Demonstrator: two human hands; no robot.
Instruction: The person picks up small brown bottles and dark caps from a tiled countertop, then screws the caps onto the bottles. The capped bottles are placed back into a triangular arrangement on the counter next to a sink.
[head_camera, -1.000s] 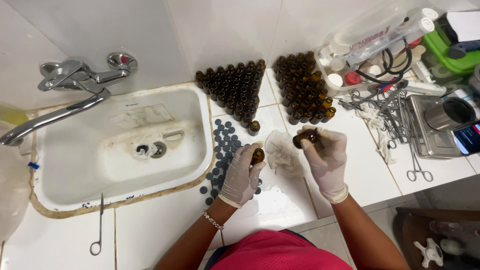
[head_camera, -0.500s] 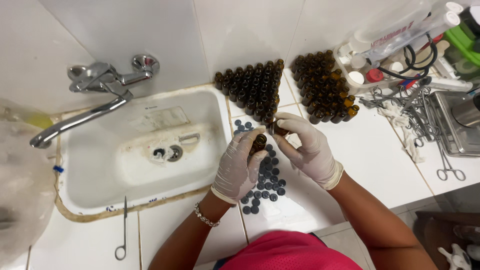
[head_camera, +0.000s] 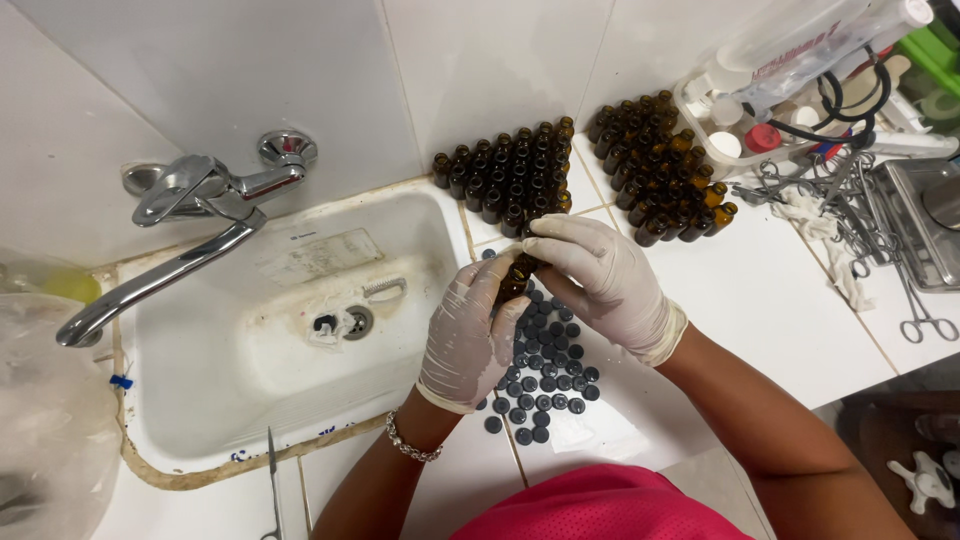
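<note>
Left hand in white latex glove (head_camera: 470, 335) wraps small amber glass vial (head_camera: 513, 283), fingers curled tight round its body, above white tiled counter (head_camera: 770, 300) just right of white sink (head_camera: 250, 400). Gloved right hand (head_camera: 600, 280) pinches vial top; whether dark cap sits under fingertips, cannot tell. Step looks like capping. Next likely needs firm twist or press, vial kept upright. Loose dark round caps (head_camera: 545, 375) below hands; triangular cluster of amber vials (head_camera: 515, 180) behind.

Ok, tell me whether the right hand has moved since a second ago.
Yes. The right hand has shifted left across the counter, from in front of the right group of brown bottles to the left group, nearer the sink.
</note>
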